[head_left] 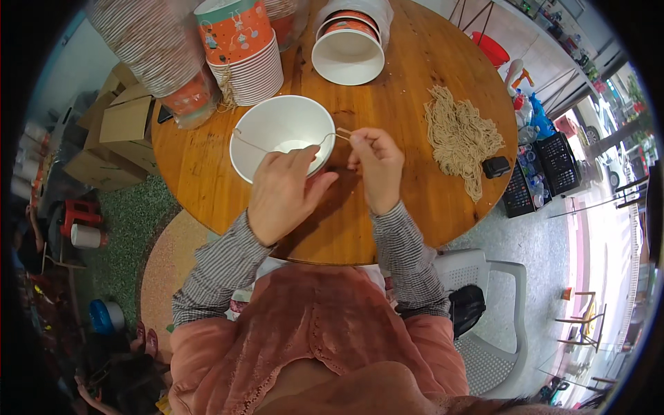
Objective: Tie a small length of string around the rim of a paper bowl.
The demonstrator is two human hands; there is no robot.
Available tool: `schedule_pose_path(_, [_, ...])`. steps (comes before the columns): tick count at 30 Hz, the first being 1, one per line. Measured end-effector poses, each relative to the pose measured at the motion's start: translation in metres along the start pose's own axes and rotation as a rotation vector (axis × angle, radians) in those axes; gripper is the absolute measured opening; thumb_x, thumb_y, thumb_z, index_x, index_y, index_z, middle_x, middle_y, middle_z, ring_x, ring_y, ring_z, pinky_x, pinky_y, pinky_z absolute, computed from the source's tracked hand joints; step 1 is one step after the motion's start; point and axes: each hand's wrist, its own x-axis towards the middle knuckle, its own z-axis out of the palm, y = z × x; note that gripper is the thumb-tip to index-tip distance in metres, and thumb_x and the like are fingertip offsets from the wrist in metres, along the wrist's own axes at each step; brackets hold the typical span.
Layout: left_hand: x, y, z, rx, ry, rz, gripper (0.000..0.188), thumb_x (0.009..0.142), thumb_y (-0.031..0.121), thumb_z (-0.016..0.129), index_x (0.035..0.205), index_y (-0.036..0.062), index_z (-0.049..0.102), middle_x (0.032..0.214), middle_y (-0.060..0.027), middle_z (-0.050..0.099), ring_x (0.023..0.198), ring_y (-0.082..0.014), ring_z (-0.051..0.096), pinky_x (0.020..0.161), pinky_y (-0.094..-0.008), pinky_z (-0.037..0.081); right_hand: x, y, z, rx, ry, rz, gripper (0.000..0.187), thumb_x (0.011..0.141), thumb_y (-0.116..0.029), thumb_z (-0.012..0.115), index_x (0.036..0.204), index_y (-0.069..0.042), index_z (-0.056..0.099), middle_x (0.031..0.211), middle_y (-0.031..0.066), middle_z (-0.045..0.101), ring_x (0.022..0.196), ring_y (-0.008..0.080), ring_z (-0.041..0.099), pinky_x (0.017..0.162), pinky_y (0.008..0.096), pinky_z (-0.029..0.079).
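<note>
A white paper bucket [256,116] stands on the round wooden table, its mouth facing up. A thin tan cord [253,143] runs from the bucket's left rim across the opening and on past the right rim. My right hand [377,162] is closed in a pinch on a looped end of this cord, just right of the bucket. My left hand [285,190] lies over the near rim, fingers stretched into the mouth beside the cord and thumb apart. Its fingertips are partly hidden, and whether they touch the cord I cannot tell.
Tall stacks of orange paper buckets [242,52] stand at the back left. More nested buckets [348,59] lie on their side at the back. A heap of tan cords [460,131] and a small black object [496,167] lie right. A white plastic chair [508,325] stands nearby.
</note>
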Motion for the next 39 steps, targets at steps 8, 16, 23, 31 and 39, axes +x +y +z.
schedule_pose_path(8, [0.005, 0.001, 0.002, -0.078, -0.166, -0.133, 0.024, 0.083, 0.009, 0.06, 0.105, 0.0009, 0.061, 0.084, -0.0156, 0.066, 0.071, -0.0339, 0.061, 0.069, -0.0414, 0.046, -0.037, 0.023, 0.01, 0.053, -0.008, -0.086, 0.005, 0.09, 0.0, 0.056, 0.095, 0.001, 0.057, 0.113, 0.0079, 0.056, 0.085, 0.0069, 0.056, 0.074, 0.0201, 0.047])
schedule_pose_path(16, [-0.002, -0.004, -0.004, -0.112, -0.165, -0.17, 0.025, 0.084, 0.007, 0.058, 0.108, 0.002, 0.062, 0.09, -0.0156, 0.067, 0.075, -0.0333, 0.062, 0.071, -0.0404, 0.046, -0.048, 0.036, 0.018, 0.09, -0.015, -0.063, 0.005, 0.09, -0.001, 0.056, 0.095, 0.001, 0.056, 0.111, 0.0073, 0.057, 0.085, 0.0076, 0.055, 0.076, 0.0213, 0.046])
schedule_pose_path(23, [-0.001, -0.004, -0.004, -0.139, -0.196, -0.204, 0.025, 0.084, 0.008, 0.058, 0.108, 0.0019, 0.062, 0.091, -0.0152, 0.067, 0.076, -0.0324, 0.062, 0.071, -0.0399, 0.046, -0.048, 0.042, 0.016, 0.008, -0.028, -0.063, 0.004, 0.092, -0.001, 0.054, 0.094, 0.001, 0.057, 0.114, 0.0104, 0.057, 0.1, 0.0142, 0.058, 0.085, 0.0262, 0.049])
schedule_pose_path(31, [0.002, -0.009, -0.005, -0.237, -0.281, -0.244, 0.025, 0.083, 0.009, 0.059, 0.106, 0.0001, 0.062, 0.084, -0.015, 0.064, 0.073, -0.0305, 0.063, 0.065, -0.0384, 0.048, -0.048, 0.04, 0.024, -0.034, -0.007, -0.105, 0.007, 0.088, 0.0, 0.058, 0.094, 0.001, 0.058, 0.11, 0.0081, 0.057, 0.088, 0.0125, 0.058, 0.078, 0.0242, 0.049])
schedule_pose_path(39, [-0.003, -0.016, -0.01, -0.318, -0.287, -0.244, 0.013, 0.082, 0.008, 0.061, 0.092, -0.0002, 0.062, 0.084, -0.0148, 0.063, 0.071, -0.0308, 0.062, 0.061, -0.0366, 0.049, -0.051, 0.018, 0.012, -0.397, -0.13, -0.142, 0.018, 0.081, -0.003, 0.065, 0.099, -0.007, 0.06, 0.09, 0.0124, 0.059, 0.073, 0.023, 0.063, 0.068, 0.0296, 0.051])
